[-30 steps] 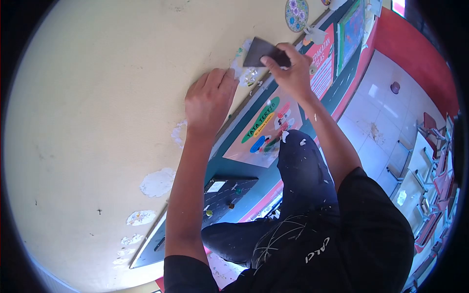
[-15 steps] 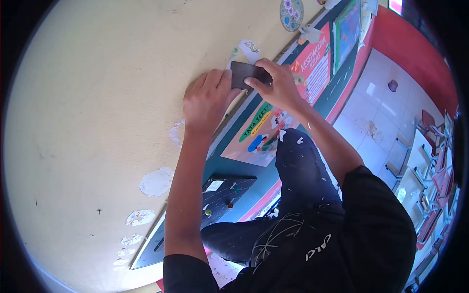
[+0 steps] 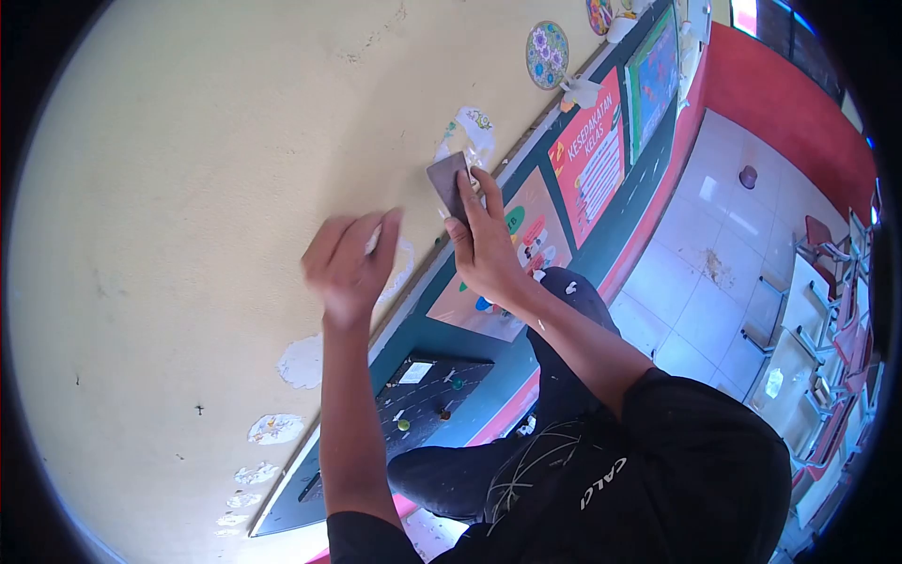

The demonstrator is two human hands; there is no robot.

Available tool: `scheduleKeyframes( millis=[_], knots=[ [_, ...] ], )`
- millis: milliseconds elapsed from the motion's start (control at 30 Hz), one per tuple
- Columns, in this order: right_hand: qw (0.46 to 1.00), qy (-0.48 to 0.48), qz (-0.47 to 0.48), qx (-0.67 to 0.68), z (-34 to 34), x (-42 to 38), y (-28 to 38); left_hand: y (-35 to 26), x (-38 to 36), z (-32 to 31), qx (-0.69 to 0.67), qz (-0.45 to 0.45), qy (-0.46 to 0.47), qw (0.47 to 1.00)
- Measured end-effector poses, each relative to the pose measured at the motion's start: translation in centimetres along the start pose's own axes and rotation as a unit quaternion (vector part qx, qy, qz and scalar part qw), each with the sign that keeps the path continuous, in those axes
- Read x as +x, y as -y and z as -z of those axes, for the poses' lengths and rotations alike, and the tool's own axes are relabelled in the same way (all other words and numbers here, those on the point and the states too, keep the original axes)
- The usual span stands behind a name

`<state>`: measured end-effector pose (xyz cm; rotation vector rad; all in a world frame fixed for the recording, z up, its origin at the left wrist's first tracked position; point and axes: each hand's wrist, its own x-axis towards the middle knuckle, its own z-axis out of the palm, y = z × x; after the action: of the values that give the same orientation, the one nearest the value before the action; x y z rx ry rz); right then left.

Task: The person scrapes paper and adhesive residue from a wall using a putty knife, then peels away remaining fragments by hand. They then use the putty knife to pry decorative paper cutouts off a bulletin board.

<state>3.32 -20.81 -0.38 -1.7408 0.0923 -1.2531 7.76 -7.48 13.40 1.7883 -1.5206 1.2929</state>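
My right hand [image 3: 489, 246] grips a dark, flat rectangular scraper blade [image 3: 445, 179], thumb on one side and fingers on the other. The blade is close to the cream wall [image 3: 207, 235], just below a partly peeled paper sticker [image 3: 473, 133]. To its left, my left hand [image 3: 349, 268] is apart from the blade, smeared by motion, with fingers curled in. A whitish bit shows between its thumb and fingers, but I cannot make out what it is. Behind that hand lies a pale peeled patch [image 3: 399, 273] on the wall.
Further peeled patches [image 3: 301, 362] run down the wall. Beside them is a green board with posters [image 3: 587, 155] and a black panel [image 3: 437, 395]. A flowered oval sticker [image 3: 547, 54] is higher up. Chairs and tables [image 3: 799, 310] stand on the tiled floor, where debris [image 3: 716, 268] lies.
My left hand has come off the blade and moved down-left, its fingers curled. My right hand has shifted down-left and turned the blade more upright, uncovering more of the sticker.
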Motion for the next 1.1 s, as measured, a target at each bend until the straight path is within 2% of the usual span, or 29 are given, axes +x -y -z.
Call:
scheduleKeyframes(
  millis=[33,67,167,200,233,300,333,433,467,533,633,700,733,767,833,867,967,1000,1100],
  knots=[
    [1.0,-0.007,0.022,-0.018,-0.3,0.3,-0.7,-0.4,-0.6,1.8,0.027,0.014,-0.003,1.0],
    [0.999,-0.014,-0.012,0.028,0.2,1.6,-0.8,-0.9,-1.9,3.3,0.044,0.055,-0.022,0.997],
    [1.0,-0.002,0.004,-0.004,0.3,2.0,-0.6,-3.0,-6.5,7.5,0.137,0.125,-0.012,0.983],
    [0.999,0.003,0.041,0.001,0.1,1.2,-0.4,-3.7,-8.3,8.1,0.147,0.151,-0.023,0.977],
    [0.999,-0.004,0.048,-0.009,0.1,1.5,-0.9,-4.7,-10.0,8.5,0.151,0.165,-0.022,0.974],
    [0.998,-0.011,0.06,-0.031,0.6,2.0,-2.3,-7.6,-13.8,8.4,0.125,0.247,-0.015,0.961],
    [0.999,-0.007,-0.025,0.044,1.5,3.2,-0.9,-9.0,-16.1,8.3,0.104,0.269,0.031,0.957],
    [0.998,0.01,0.058,-0.006,0.5,1.1,-0.1,-12.5,-24.9,7.1,0.028,0.359,0.118,0.925],
    [0.998,0.045,0.024,0.02,1.1,0.8,0.6,-13.3,-28.6,7.1,0.016,0.404,0.144,0.903],
    [1.0,0.001,0.03,-0.008,1.1,2.5,-1.1,-14.8,-36.2,7.6,0.034,0.46,0.166,0.872],
    [1.0,-0.015,-0.002,0.014,1.1,3.0,-0.6,-16.3,-39.0,9.3,0.072,0.521,0.176,0.832],
    [1.0,0.0,0.001,0.026,0.7,1.8,0.1,-15.7,-37.6,8.9,0.078,0.533,0.168,0.826],
    [0.998,-0.016,0.053,-0.028,0.7,2.4,-1.5,-15.3,-36.3,8.6,0.072,0.531,0.164,0.828],
    [0.998,-0.024,0.043,-0.03,0.7,3.4,-1.8,-15.1,-34.5,8.4,0.067,0.531,0.163,0.829],
    [0.998,-0.04,0.014,-0.039,1.0,4.6,-1.6,-14.3,-31.8,7.8,0.031,0.506,0.111,0.855],
    [0.997,-0.031,0.054,-0.037,0.5,3.6,-1.9,-13.2,-29.9,7.0,0.01,0.487,0.081,0.87],
    [0.999,-0.008,0.038,-0.007,0.6,2.9,-1.5,-10.5,-19.9,6.5,0.01,0.382,0.074,0.921],
    [0.999,-0.03,0.035,-0.009,0.5,3.7,-2.1,-9.3,-16.9,6.8,0.023,0.338,0.083,0.937],
    [1.0,-0.015,-0.005,-0.012,0.6,3.5,-0.3,-5.7,-9.0,7.1,0.042,0.204,0.023,0.978]
  ],
)
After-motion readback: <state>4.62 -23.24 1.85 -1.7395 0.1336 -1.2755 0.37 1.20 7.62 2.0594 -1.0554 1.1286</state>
